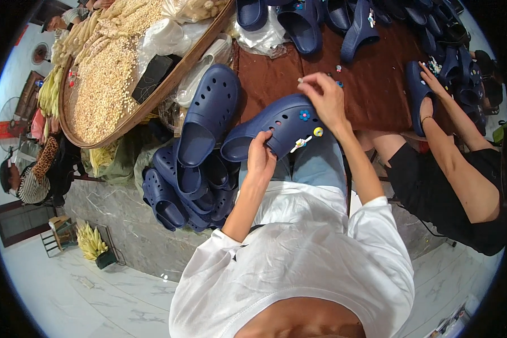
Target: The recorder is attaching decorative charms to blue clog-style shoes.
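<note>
A navy foam clog (281, 119) with round holes rests across my lap, its toe to the right. My left hand (260, 156) is closed on its near side, the thumb on top near a hole. Fixed in the clog are a blue flower charm (304, 115), a round yellow charm (318, 132) and a white figure charm (301, 143). Above the toe, my right hand (328, 101) pinches a small pale piece (300, 80), too small to make out. Just beyond that hand, a small charm (338, 69) lies on the brown cloth. Another navy clog (211, 104) is left of mine.
Several navy clogs (163, 200) are piled below left. A wide basket (98, 141) of corn kernels stands at far left. More clogs (357, 34) lie along the far side of the brown cloth (377, 84). At right, another person's hands (434, 84) hold a clog.
</note>
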The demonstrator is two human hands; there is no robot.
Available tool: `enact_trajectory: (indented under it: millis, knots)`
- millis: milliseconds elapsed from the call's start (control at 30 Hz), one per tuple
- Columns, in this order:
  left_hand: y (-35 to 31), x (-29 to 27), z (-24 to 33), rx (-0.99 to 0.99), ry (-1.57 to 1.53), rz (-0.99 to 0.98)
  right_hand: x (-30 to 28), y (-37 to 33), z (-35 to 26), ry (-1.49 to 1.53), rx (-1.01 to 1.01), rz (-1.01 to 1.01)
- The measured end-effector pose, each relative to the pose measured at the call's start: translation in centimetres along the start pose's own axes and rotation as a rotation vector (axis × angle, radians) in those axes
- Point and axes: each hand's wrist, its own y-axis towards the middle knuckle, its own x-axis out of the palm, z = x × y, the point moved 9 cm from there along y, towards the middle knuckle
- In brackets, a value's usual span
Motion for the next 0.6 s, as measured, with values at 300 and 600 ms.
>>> enact_trajectory:
  millis: [300,600]
  knots:
    - [0.7,-0.4,-1.3,-0.064,-0.008,-0.061,3.9,-7.2,-5.0,-0.266,-0.375,-0.113]
    - [-0.3,0.5,-1.1,-0.005,0.068,-0.047,3.5,-9.0,-5.1,-0.249,-0.357,-0.078]
